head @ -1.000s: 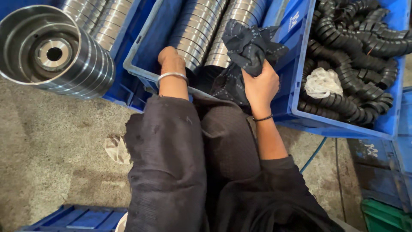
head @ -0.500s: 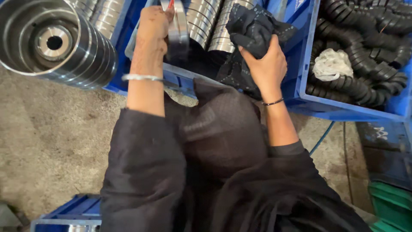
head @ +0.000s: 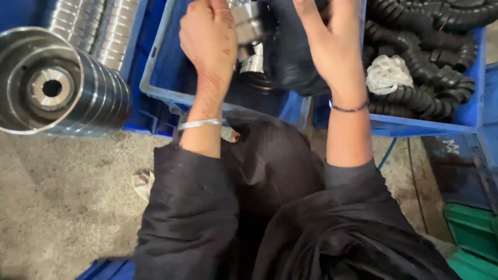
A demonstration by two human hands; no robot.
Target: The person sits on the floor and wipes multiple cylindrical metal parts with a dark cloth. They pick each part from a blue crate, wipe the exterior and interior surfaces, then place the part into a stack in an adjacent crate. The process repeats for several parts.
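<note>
- Two hands work at top centre: left hand [head: 210, 39] clamps a metal part [head: 248, 26]; right hand [head: 332, 41] grips a black cloth [head: 290, 52].
- Best to wipe firmly, part held steady over the blue crate [head: 166, 78].

Black loose sleeves [head: 192, 207] are pushed up the forearms. The left wrist wears a silver bangle [head: 199, 124], the right wrist a thin dark band [head: 348, 108].
</note>
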